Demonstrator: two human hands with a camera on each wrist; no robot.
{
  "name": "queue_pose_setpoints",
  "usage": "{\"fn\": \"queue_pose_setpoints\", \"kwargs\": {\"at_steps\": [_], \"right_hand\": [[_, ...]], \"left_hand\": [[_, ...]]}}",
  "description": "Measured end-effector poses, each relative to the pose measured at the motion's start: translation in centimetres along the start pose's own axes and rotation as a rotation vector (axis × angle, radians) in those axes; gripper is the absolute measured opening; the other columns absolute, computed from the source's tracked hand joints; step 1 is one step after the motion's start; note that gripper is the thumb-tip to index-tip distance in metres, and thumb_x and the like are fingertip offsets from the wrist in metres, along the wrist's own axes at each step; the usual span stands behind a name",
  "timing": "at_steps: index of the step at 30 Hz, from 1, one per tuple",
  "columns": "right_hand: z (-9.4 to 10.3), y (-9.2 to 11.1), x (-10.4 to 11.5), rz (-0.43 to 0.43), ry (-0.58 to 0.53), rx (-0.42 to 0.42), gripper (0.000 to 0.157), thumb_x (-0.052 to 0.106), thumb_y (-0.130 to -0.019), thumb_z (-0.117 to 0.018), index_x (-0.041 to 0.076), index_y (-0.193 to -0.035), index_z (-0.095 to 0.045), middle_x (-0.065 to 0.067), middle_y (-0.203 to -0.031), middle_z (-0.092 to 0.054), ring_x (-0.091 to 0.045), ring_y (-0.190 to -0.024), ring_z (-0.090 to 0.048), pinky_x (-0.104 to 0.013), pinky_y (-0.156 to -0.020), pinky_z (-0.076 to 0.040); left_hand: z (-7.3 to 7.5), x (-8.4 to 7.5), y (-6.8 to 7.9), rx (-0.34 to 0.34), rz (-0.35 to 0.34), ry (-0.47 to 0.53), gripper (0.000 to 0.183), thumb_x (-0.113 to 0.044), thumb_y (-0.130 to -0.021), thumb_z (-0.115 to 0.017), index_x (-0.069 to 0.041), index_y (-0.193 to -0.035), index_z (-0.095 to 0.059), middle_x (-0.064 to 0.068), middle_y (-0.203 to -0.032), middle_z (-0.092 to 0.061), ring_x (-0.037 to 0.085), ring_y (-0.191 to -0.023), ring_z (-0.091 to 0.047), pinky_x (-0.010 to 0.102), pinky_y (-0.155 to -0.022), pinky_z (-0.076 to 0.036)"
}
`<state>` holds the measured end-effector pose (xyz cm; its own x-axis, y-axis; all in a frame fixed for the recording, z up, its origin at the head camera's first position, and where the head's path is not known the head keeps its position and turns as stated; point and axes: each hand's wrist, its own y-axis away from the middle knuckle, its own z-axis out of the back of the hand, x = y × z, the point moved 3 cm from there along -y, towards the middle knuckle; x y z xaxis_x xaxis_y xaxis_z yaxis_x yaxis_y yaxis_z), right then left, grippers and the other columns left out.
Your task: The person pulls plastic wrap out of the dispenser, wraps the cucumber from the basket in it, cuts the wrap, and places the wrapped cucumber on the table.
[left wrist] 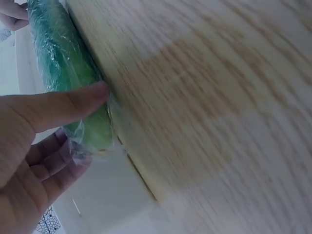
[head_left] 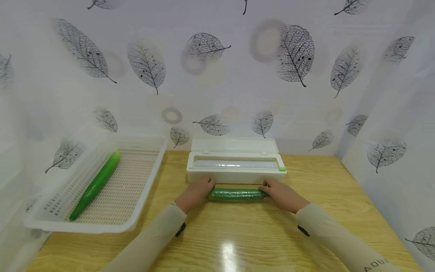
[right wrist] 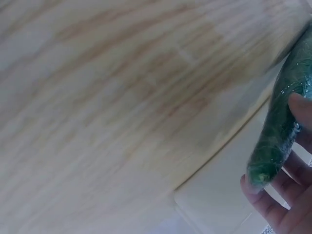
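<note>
A green cucumber (head_left: 238, 195) wrapped in clear plastic film lies crosswise between the two hands, just in front of the white box. My left hand (head_left: 200, 192) grips its left end; in the left wrist view the thumb (left wrist: 73, 105) lies across the wrapped cucumber (left wrist: 61, 53) and the fingers curl beneath, with loose film bunched at the tip. At the other end my right hand (head_left: 279, 194) holds it the same way. The right wrist view shows the cucumber's wrapped end (right wrist: 268, 158) between thumb and fingers.
Behind the cucumber stands a white film dispenser box (head_left: 234, 176), lid raised, with a film roll (head_left: 236, 164) inside and a green slider (head_left: 282, 169) at its right. On the left, a white plastic basket (head_left: 136, 211) holds an unwrapped cucumber (head_left: 96, 185). A leaf-patterned curtain hangs behind the wooden table (head_left: 217, 226).
</note>
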<state>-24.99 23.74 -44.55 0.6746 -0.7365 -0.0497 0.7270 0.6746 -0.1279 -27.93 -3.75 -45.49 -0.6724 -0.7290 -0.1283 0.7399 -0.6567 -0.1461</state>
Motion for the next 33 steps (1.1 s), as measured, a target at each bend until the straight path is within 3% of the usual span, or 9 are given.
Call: {"fn": "queue_pose_setpoints", "kwargs": {"at_steps": [6,13,16,23,28,33], "right_hand": [[-0.4,-0.3,0.1,0.019,0.068,-0.035,0.043,0.015,-0.072,-0.080,0.003,-0.110,-0.064,-0.008,-0.097,-0.060,-0.018,-0.084,-0.059,-0.033,-0.072,-0.053],[-0.5,-0.2,0.0,-0.055,0.017,-0.005,0.040,0.015,-0.072,-0.079,0.004,-0.107,-0.062,-0.010,-0.101,-0.067,-0.025,-0.091,-0.064,-0.040,-0.081,-0.054],[-0.5,-0.2,0.0,-0.079,-0.006,0.013,0.038,0.017,-0.073,-0.078,0.006,-0.105,-0.062,-0.008,-0.098,-0.068,-0.023,-0.089,-0.065,-0.039,-0.079,-0.054],[-0.8,-0.3,0.0,-0.103,-0.020,0.053,0.035,0.018,-0.077,-0.074,0.004,-0.107,-0.063,-0.008,-0.096,-0.069,-0.021,-0.086,-0.066,-0.036,-0.074,-0.055],[-0.6,-0.3,0.1,-0.116,-0.034,0.046,0.035,0.016,-0.077,-0.074,0.004,-0.108,-0.063,-0.009,-0.102,-0.068,-0.023,-0.092,-0.066,-0.038,-0.079,-0.055],[-0.7,-0.3,0.1,-0.104,-0.013,0.048,0.036,0.016,-0.077,-0.075,0.005,-0.109,-0.062,-0.009,-0.103,-0.067,-0.023,-0.093,-0.065,-0.038,-0.079,-0.055]], "left_hand": [[0.3,0.1,0.1,0.015,0.009,0.015,0.025,0.002,-0.083,-0.062,-0.008,-0.105,-0.056,0.005,-0.092,-0.057,0.016,-0.082,-0.052,0.028,-0.072,-0.051],[0.7,0.1,0.2,0.121,0.049,0.084,0.028,-0.002,-0.077,-0.069,-0.006,-0.104,-0.063,0.005,-0.094,-0.063,0.017,-0.084,-0.058,0.032,-0.079,-0.053],[0.5,0.1,0.2,0.123,0.040,0.074,0.022,-0.003,-0.078,-0.068,-0.007,-0.099,-0.065,0.005,-0.092,-0.066,0.018,-0.084,-0.061,0.033,-0.079,-0.053],[-0.3,0.0,0.3,0.102,0.013,0.039,0.028,-0.003,-0.073,-0.074,-0.007,-0.097,-0.062,0.005,-0.094,-0.067,0.019,-0.086,-0.063,0.032,-0.080,-0.054],[-0.5,0.3,0.3,0.095,0.052,0.132,0.027,0.003,-0.081,-0.063,-0.004,-0.107,-0.063,0.009,-0.103,-0.067,0.022,-0.095,-0.063,0.036,-0.088,-0.053],[-0.6,1.4,0.7,0.160,0.142,0.191,0.043,-0.002,-0.077,-0.071,-0.004,-0.118,-0.059,0.010,-0.112,-0.062,0.025,-0.103,-0.060,0.039,-0.093,-0.051]]}}
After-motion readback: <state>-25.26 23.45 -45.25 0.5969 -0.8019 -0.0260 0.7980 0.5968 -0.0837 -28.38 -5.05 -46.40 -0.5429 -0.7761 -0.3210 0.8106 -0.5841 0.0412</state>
